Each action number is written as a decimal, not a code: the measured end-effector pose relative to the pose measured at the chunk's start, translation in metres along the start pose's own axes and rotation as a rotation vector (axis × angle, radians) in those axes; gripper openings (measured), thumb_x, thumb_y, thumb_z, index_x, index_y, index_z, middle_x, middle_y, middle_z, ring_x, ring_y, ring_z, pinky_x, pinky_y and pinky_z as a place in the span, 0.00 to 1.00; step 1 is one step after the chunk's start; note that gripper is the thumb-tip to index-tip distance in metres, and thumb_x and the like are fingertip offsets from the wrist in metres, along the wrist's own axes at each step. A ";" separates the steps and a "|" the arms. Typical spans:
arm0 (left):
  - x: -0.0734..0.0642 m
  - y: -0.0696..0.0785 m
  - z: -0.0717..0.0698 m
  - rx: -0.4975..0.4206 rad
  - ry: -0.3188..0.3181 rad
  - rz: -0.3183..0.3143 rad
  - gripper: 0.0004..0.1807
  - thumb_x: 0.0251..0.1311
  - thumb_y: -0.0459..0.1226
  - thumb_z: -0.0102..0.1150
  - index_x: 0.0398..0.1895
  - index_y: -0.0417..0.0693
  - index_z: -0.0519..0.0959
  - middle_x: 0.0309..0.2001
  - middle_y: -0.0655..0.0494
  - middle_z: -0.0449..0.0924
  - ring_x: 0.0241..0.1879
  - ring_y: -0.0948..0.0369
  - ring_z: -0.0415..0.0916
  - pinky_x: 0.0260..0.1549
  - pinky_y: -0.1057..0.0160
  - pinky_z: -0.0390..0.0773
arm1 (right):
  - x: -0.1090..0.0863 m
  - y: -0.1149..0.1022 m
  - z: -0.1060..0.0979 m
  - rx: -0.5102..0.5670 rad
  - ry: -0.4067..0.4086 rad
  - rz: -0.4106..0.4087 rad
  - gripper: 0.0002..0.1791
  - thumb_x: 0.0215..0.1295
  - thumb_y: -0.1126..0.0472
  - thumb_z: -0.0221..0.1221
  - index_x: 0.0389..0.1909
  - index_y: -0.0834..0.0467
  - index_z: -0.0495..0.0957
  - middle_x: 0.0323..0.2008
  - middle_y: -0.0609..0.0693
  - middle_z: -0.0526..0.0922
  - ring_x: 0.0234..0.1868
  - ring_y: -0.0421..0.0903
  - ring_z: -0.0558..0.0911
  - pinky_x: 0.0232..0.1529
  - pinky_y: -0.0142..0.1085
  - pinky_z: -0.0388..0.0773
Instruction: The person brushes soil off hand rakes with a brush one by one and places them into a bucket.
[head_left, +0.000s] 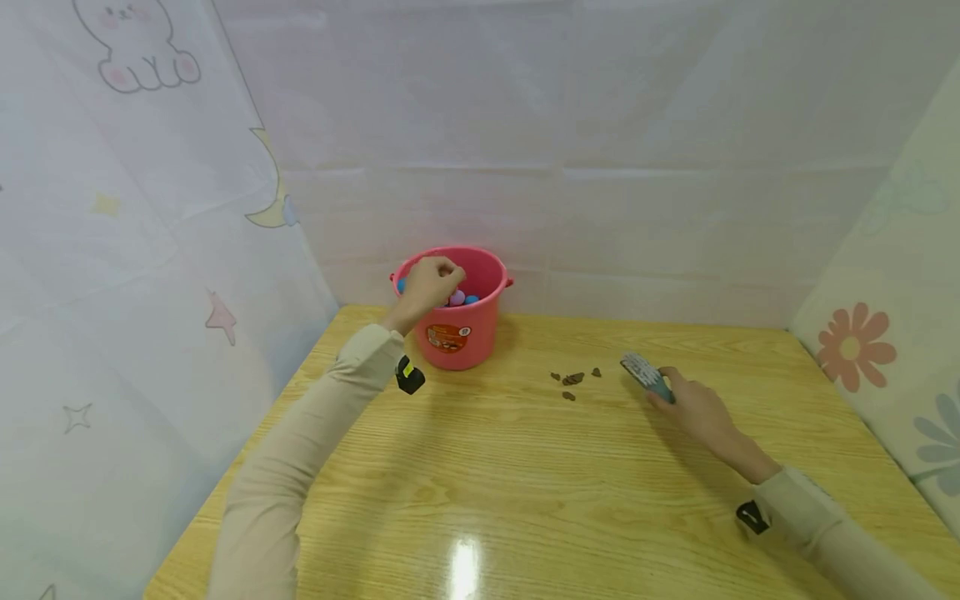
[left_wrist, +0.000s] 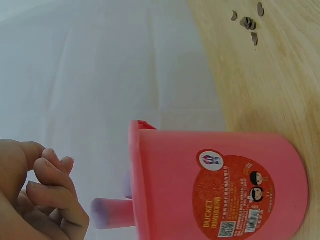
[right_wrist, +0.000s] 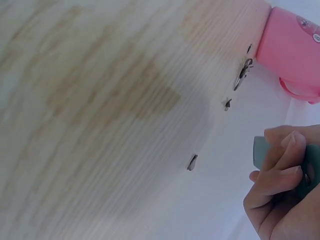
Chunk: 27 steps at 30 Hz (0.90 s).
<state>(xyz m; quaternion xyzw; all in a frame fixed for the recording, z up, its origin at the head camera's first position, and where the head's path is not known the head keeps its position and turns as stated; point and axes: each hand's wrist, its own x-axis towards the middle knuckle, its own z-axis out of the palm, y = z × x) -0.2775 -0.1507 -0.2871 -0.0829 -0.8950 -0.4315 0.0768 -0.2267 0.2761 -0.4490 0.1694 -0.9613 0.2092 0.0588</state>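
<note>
My left hand (head_left: 426, 292) is above the near rim of a pink bucket (head_left: 476, 329), fingers curled and fingertips drawn to the thumb. No object shows between them, though the inside of the grip is partly hidden. Blue and purple rounded things (head_left: 457, 297) sit in the bucket, and a pink piece with a purple end (left_wrist: 114, 214) sticks out past its rim in the left wrist view. My right hand (head_left: 701, 410) grips the grey-green handle of a brush (head_left: 643, 372), its pale bristles facing up. Several small brown flakes (head_left: 573, 378) lie on the table between bucket and brush.
The wooden table (head_left: 525, 483) meets a pale cloth backdrop (head_left: 637, 208) behind the bucket. Printed cloth sides (head_left: 135, 250) rise at left and right. A red label (left_wrist: 235, 197) faces forward on the bucket.
</note>
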 end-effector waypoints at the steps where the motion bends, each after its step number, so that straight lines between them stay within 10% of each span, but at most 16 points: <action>1: -0.001 -0.001 0.001 0.001 -0.002 0.005 0.12 0.69 0.40 0.51 0.37 0.42 0.81 0.31 0.43 0.79 0.24 0.59 0.70 0.26 0.64 0.68 | 0.000 0.001 -0.001 -0.004 0.007 0.001 0.31 0.72 0.58 0.58 0.61 0.79 0.62 0.23 0.61 0.80 0.14 0.43 0.71 0.13 0.34 0.64; 14: -0.014 -0.010 0.006 -0.016 0.023 0.056 0.12 0.71 0.40 0.51 0.43 0.42 0.81 0.34 0.39 0.82 0.30 0.52 0.77 0.31 0.61 0.72 | -0.002 0.012 -0.009 -0.125 0.113 -0.004 0.28 0.71 0.55 0.58 0.54 0.79 0.70 0.15 0.51 0.73 0.08 0.41 0.65 0.08 0.33 0.59; 27: -0.020 -0.017 0.019 0.008 0.089 0.116 0.11 0.69 0.38 0.53 0.41 0.40 0.82 0.22 0.52 0.74 0.21 0.59 0.66 0.28 0.62 0.68 | -0.001 0.023 -0.009 -0.011 -0.056 0.054 0.22 0.73 0.57 0.53 0.39 0.78 0.69 0.19 0.55 0.73 0.12 0.44 0.71 0.10 0.35 0.67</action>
